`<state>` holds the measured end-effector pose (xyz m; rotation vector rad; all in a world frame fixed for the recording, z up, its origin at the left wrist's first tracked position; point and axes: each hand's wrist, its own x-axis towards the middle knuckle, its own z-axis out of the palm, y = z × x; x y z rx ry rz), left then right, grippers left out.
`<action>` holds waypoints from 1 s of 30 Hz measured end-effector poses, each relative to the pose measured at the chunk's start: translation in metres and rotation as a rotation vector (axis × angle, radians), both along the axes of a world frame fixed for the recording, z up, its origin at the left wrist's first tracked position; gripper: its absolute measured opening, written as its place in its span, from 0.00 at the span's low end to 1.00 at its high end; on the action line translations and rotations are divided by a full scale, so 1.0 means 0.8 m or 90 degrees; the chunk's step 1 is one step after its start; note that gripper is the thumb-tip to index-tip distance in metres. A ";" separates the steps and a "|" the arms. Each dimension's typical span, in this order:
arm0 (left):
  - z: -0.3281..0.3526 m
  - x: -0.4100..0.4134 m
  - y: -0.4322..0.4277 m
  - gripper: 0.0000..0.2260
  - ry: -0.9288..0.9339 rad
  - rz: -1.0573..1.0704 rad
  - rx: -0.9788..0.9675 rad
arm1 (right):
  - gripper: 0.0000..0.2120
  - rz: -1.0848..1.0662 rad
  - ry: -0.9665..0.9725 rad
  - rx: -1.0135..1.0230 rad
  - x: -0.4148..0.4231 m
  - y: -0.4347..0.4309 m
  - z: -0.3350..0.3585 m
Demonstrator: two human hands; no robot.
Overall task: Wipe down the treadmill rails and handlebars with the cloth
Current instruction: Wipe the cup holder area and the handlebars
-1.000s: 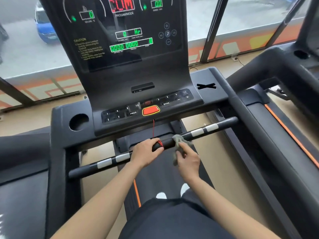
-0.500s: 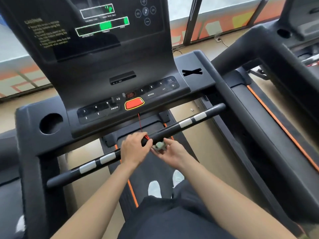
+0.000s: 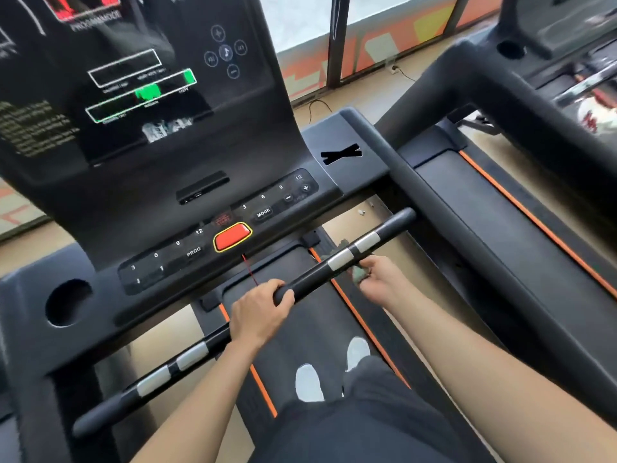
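Observation:
A black handlebar [image 3: 310, 279] with silver sensor bands runs across the treadmill from lower left to upper right. My left hand [image 3: 260, 315] grips the bar near its middle. My right hand [image 3: 379, 277] holds a small grey-green cloth [image 3: 359, 273] bunched against the underside of the bar, just below the right pair of silver bands. A scrap of cloth [image 3: 343, 243] shows above the bar there. The right side rail [image 3: 444, 208] is a thick dark grey beam to the right of that hand.
The console [image 3: 213, 228] with a red stop button [image 3: 232, 237] and a thin red safety cord [image 3: 249, 270] sits just beyond the bar. A cup hole [image 3: 68, 302] is at the left. The belt [image 3: 300, 329] and my white shoes lie below. Another treadmill [image 3: 534, 111] stands at right.
My right hand has slid the cloth rightward along the handlebar, from the middle beside my left hand to the right silver bands. My left hand keeps its grip. The view has shifted.

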<state>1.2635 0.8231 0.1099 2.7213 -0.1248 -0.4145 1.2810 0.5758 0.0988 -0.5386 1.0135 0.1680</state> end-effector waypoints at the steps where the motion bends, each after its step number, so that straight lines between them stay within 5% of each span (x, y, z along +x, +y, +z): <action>1: 0.001 0.000 -0.001 0.15 0.003 0.001 0.006 | 0.21 -0.016 -0.003 0.005 0.003 -0.017 0.002; 6: 0.002 0.000 -0.003 0.15 0.021 0.017 0.021 | 0.13 -0.099 -0.028 0.038 0.007 -0.085 0.036; 11: -0.002 0.003 -0.007 0.21 0.069 0.085 -0.005 | 0.21 -0.098 -0.053 -0.027 0.006 -0.099 0.025; 17: 0.013 0.003 -0.020 0.12 0.073 0.098 -0.007 | 0.14 0.013 -0.048 -0.145 -0.008 -0.025 0.013; 25: 0.010 -0.006 -0.002 0.18 0.068 0.054 -0.047 | 0.11 0.174 -0.139 -0.053 -0.069 0.089 0.002; 30: 0.010 -0.008 0.000 0.20 0.063 0.041 -0.066 | 0.14 0.251 -0.218 -0.044 -0.099 0.068 0.016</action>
